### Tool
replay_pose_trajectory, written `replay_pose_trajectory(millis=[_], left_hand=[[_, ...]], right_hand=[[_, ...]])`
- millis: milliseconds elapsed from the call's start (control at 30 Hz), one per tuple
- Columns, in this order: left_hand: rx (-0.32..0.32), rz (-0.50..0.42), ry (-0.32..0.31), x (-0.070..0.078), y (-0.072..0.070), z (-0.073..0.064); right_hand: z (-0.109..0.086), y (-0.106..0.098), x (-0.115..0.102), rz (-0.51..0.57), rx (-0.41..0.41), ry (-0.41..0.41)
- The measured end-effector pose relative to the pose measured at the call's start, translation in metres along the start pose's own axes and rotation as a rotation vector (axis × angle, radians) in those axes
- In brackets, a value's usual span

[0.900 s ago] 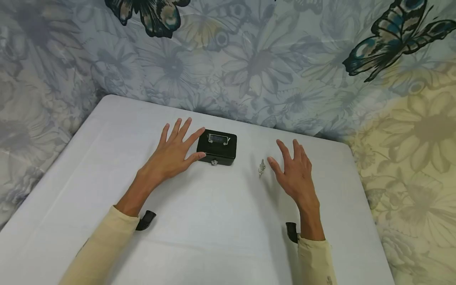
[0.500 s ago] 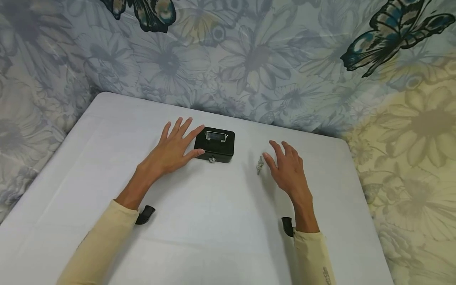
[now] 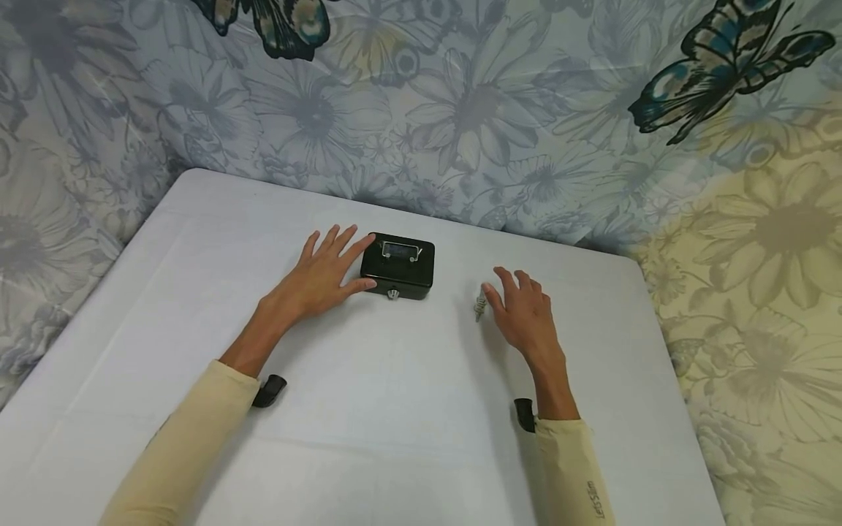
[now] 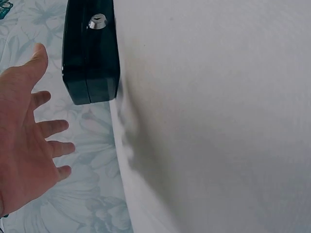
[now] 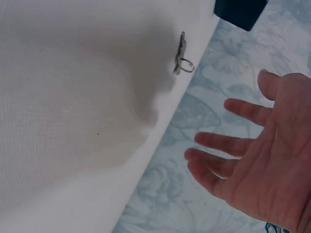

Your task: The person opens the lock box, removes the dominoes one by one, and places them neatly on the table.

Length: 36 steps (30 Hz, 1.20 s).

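A black metal cash box point(image 3: 397, 275) with a wire handle on its lid stands on the white table. Its silver lock point(image 4: 98, 21) faces front, as the left wrist view shows. My left hand point(image 3: 320, 281) is spread at the box's left side; thumb and index finger overlap its edge in the head view, while the left wrist view shows the palm raised above the tabletop. Small silver keys point(image 5: 180, 54) on a ring lie right of the box. Over them hovers my right hand point(image 3: 526, 318), fingers slightly bent, holding nothing; its thumb partly covers the keys in the head view.
The white-covered table point(image 3: 395, 438) ends at the back against a wall covering point(image 3: 473, 109) printed with flowers and butterflies. A black wrist mount point(image 3: 269, 391) sticks out by the left sleeve, and another mount point(image 3: 524, 415) by the right sleeve.
My right hand has moved left and closer to the keys, its fingers bending a little more. The left hand stays by the box. The head view has shifted slightly.
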<state>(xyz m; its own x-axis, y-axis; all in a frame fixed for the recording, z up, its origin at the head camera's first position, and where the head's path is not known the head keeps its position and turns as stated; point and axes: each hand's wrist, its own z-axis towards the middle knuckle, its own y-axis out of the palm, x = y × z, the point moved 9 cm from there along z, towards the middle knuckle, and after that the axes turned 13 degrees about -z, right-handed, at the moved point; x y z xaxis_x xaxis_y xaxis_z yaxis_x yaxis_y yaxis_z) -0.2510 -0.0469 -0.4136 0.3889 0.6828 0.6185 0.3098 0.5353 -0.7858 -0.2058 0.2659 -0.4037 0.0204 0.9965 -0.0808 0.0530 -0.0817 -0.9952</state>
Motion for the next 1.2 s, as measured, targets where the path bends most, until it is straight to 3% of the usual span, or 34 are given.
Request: replay_pose_trajectory(millis=[267,667,800,1200], left_hand=[[-0.022,0.007,0.012,-0.008,0.003,0.005],[-0.076,-0.045,0.055,-0.013,0.011,0.02],[-0.067,-0.05,0.079,-0.012,0.01,0.022],[-0.092,-0.044,0.143,-0.008,0.013,0.032]], right_hand=[[0.005,0.008,-0.004,-0.001,-0.037,-0.021],[0.023,0.012,-0.047,0.189,-0.173,-0.209],[0.026,0.013,-0.049,0.183,-0.174,-0.195],[0.022,0.014,-0.026,0.184,-0.158,-0.128]])
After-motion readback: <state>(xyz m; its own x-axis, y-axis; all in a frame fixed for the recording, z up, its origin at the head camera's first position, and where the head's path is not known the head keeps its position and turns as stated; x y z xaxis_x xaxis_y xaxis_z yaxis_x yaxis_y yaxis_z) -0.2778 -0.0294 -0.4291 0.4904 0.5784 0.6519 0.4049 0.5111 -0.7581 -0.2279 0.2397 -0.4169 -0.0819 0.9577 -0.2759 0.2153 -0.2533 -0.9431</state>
